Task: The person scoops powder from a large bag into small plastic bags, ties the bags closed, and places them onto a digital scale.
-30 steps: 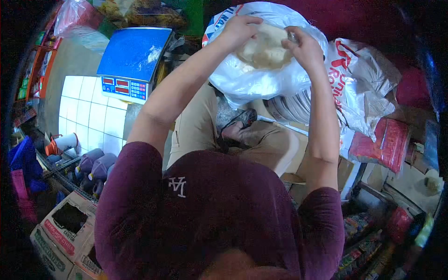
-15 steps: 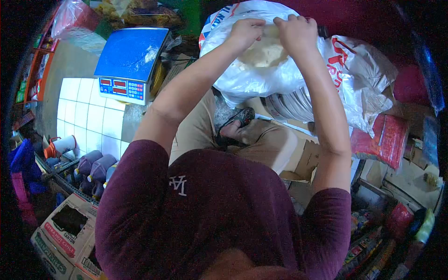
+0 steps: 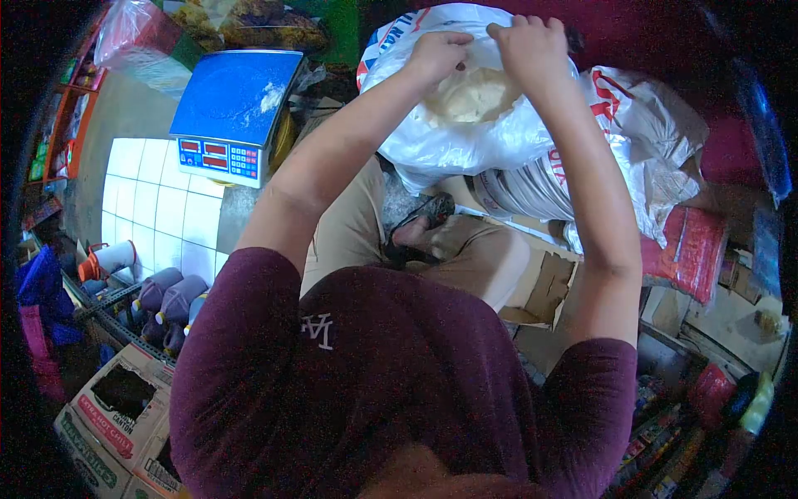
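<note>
In front of me stands a white plastic sack (image 3: 465, 145), its mouth open over a pale, flour-like powder (image 3: 472, 96). At the far left of the mouth, my left hand (image 3: 439, 56) has its fingers closed on the plastic rim. My right hand (image 3: 532, 48) is bent over the far right of the rim, its fingers curled on the plastic; the exact grip is partly hidden. The hands are a short way apart, with sheet plastic between them.
A digital scale (image 3: 237, 104) with a blue, powder-dusted pan stands to the left. A second printed sack (image 3: 644, 133) and a red package (image 3: 686, 254) lie to the right. Purple jugs (image 3: 179, 295) and cardboard boxes (image 3: 125, 416) are at lower left.
My right hand has moved slightly up and to the right, along with the forearm. More of the powder shows in the sack's mouth. My left hand has barely moved.
</note>
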`<state>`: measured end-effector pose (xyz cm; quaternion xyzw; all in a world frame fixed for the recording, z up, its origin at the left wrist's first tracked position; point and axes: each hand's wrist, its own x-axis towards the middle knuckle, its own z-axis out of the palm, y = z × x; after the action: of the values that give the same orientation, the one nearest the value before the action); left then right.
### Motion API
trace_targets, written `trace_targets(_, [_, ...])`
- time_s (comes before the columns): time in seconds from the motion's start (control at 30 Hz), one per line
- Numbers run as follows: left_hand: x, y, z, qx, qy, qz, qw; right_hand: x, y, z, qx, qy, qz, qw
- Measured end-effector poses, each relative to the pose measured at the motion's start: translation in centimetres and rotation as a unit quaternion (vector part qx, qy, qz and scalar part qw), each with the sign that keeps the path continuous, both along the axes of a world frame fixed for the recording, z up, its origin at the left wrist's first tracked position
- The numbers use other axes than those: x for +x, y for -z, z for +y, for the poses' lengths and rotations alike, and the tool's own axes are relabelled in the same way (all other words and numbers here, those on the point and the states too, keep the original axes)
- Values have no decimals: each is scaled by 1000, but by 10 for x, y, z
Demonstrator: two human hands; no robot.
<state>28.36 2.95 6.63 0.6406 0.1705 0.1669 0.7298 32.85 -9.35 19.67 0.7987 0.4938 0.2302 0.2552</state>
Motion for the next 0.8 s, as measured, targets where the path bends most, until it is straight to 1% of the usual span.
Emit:
trace_targets(0.03, [-3, -3, 4, -1, -2, 1, 1000, -1, -7, -7, 16, 2, 11, 1000])
trace_targets(0.07, [-7, -6, 10, -19, 3, -4, 1000, 0, -11, -12, 43, 28, 27, 998])
trace_targets(0.13, [-12, -16, 25, -43, 5, -23, 999, 6, -10, -22, 39, 84, 68, 993])
trace_targets(0.17, [-8, -11, 26, -44, 6, -21, 999, 12, 5, -27, 27, 87, 66, 994])
trace_targets(0.23, [2, 10, 32, -75, 22, -81, 994, 25, 48, -29, -37, 88, 149, 984])
trace_targets(0.27, [0, 8, 32, -106, 18, -80, 991, 32, 72, -23, -78, 129, 168, 974])
trace_targets(0.33, [1, 2, 44, -119, 5, -86, 989, 47, 123, -22, -67, 131, 224, 963])
trace_targets(0.37, [0, -3, 49, -135, -4, -92, 987, 51, 140, -21, -67, 127, 227, 963])
trace_targets(0.4, [-16, -35, 50, -173, -23, -14, 985, 54, 155, -20, -50, 138, 263, 953])
trace_targets(0.43, [-16, -30, 55, -171, -27, -11, 985, 58, 174, -18, -34, 150, 299, 942])
trace_targets(0.47, [-16, -25, 59, -146, -12, -45, 988, 59, 196, -15, -34, 145, 301, 942])
trace_targets(0.5, [-16, -20, 63, -121, 3, -78, 990, 63, 224, -11, -17, 148, 264, 953])
trace_targets(0.53, [-17, -18, 65, -119, -1, -77, 990, 67, 245, -6, -1, 152, 226, 962])
trace_targets(0.57, [-18, -17, 64, -119, 15, -68, 990, 64, 255, 6, -37, 211, 259, 942])
trace_targets(0.6, [-21, -18, 61, -122, 31, -60, 990, 57, 256, 9, -38, 210, 261, 942])
trace_targets(0.67, [-29, -22, 61, -110, 27, -67, 991, 45, 254, 9, 57, 195, 317, 926])
trace_targets(0.7, [-32, -20, 60, -101, 33, -60, 992, 54, 251, 2, 65, 188, 399, 895])
trace_targets(0.73, [-34, -19, 58, -93, 42, -55, 993, 58, 247, -7, 63, 190, 399, 895])
trace_targets(0.8, [-35, -22, 58, -89, 50, -47, 994, 72, 232, -21, 173, 115, 428, 880])
